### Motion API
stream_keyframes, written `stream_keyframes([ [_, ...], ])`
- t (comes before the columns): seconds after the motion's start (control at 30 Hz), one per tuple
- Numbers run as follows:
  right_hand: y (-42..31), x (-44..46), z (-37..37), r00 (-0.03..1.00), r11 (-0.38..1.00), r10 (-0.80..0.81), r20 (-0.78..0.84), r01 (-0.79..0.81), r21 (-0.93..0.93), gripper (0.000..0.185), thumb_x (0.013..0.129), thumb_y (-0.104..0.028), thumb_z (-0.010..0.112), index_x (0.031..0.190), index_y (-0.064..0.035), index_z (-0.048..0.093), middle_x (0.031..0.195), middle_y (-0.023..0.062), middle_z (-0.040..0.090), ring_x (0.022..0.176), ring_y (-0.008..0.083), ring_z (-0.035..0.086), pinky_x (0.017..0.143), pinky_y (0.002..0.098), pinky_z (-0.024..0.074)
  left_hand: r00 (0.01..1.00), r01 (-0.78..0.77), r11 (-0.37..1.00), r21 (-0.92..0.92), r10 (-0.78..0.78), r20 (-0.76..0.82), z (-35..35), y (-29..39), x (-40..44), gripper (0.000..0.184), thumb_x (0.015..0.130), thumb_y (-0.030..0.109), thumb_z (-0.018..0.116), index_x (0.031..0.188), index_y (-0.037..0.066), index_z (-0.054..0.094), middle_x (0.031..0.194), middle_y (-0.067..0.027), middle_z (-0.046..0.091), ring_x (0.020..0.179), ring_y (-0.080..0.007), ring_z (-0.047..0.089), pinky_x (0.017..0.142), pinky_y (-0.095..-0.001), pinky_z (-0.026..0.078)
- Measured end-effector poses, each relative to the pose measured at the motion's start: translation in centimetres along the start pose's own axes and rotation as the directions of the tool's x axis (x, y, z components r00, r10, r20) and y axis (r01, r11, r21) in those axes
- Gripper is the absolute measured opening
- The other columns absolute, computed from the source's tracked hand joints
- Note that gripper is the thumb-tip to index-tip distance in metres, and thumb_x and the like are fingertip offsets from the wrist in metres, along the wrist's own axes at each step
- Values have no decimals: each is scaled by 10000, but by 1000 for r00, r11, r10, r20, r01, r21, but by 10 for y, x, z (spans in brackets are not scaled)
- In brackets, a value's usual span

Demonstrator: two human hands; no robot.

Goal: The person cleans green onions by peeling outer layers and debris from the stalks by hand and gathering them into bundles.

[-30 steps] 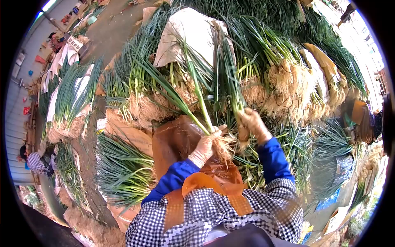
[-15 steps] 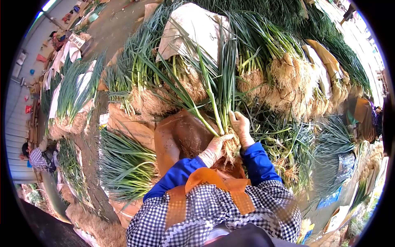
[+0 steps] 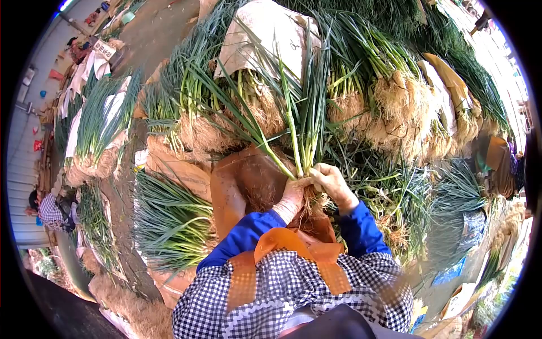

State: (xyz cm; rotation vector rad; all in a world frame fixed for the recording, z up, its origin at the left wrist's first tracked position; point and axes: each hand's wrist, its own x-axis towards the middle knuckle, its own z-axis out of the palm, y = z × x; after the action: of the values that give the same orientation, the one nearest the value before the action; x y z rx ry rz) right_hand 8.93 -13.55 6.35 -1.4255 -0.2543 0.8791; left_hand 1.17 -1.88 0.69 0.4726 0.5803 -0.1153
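My left hand (image 3: pixel 292 199) is closed round the lower stems of a small bunch of green onions (image 3: pixel 305 138), just above the pale roots. The long leaves fan out upward, away from me, with one stalk splayed to the left. At the right side of the same bunch, my right hand (image 3: pixel 334 183) pinches at the stem bases, its fingertips close against the left hand. The stringy roots hang below both hands, over a brown apron (image 3: pixel 228 183) that covers my lap and is littered with root bits.
Ahead stand large rooty bundles of green onions (image 3: pixel 403 107), some under a white sack (image 3: pixel 271 37). A pile of green onions (image 3: pixel 172 220) lies on my left, loose leafy stalks (image 3: pixel 384 198) on my right. A person in a checked top (image 3: pixel 52 212) is at far left.
My right hand has come down and inward, from beside the stems to their bases next to my left hand. The left hand keeps its hold on the bunch.
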Motion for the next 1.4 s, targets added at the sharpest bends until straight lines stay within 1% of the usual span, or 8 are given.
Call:
stream_keyframes([
  [0.17,-8,35,-19,846,687,-333,-416,-84,-722,367,780,-391,664,812,-31,604,696,112,636,639,152,607,583,304,473,993,-110,979,169,116,-24,0,-12,7,265,758,-76,585,1008,11,575,895,-74,616,773,-189,625,692,-287,541],
  [0.37,2,57,-13,932,985,-38,-359,96,145,196,876,-209,596,761,-52,568,630,-62,502,555,52,439,499,215,365,953,211,977,-9,-204,225,0,7,-9,273,811,-9,544,1081,26,540,945,-79,603,883,-201,611,831,-333,503],
  [0.43,24,61,-3,844,953,-211,-493,289,86,205,884,-210,576,740,-64,562,582,-27,501,510,76,452,454,259,372,974,191,981,-47,-183,138,16,3,-18,177,822,8,565,997,23,546,892,-80,601,797,-212,615,733,-313,535],
  [0.5,33,39,-11,754,661,-486,-441,-13,-751,252,881,-229,565,714,-41,540,552,77,496,499,106,466,465,303,391,982,184,983,1,-184,42,-1,-5,-10,236,831,46,571,1064,23,548,902,-82,622,797,-206,623,707,-307,532],
  [0.67,-1,-46,-9,976,997,-59,-209,66,28,199,872,-171,573,726,-36,575,625,-34,562,541,54,485,497,219,411,982,138,989,-54,-130,136,-7,-9,9,204,869,90,552,1067,45,572,883,-36,619,773,-154,607,691,-257,515],
  [0.97,17,67,-24,833,619,-413,-368,-40,-785,417,846,-420,569,713,-25,551,644,213,537,630,342,572,591,417,435,999,15,999,47,-13,-41,-7,-14,7,196,860,44,562,1055,35,554,930,-47,593,815,-173,589,739,-284,511],
  [1.33,26,-89,-77,873,1000,-10,-488,3,-14,238,862,-301,577,810,-75,636,618,-2,586,483,80,506,427,239,399,996,60,998,-17,-59,69,-2,-4,7,261,855,102,585,1108,38,572,925,-32,608,801,-147,587,694,-266,494],
  [1.4,23,-78,-103,804,467,70,-590,-549,-693,319,834,-383,604,776,-72,651,620,52,617,480,167,561,463,315,449,994,39,998,-42,-34,101,-11,-12,13,272,839,38,574,1111,42,570,943,-46,609,836,-143,590,742,-265,496],
])
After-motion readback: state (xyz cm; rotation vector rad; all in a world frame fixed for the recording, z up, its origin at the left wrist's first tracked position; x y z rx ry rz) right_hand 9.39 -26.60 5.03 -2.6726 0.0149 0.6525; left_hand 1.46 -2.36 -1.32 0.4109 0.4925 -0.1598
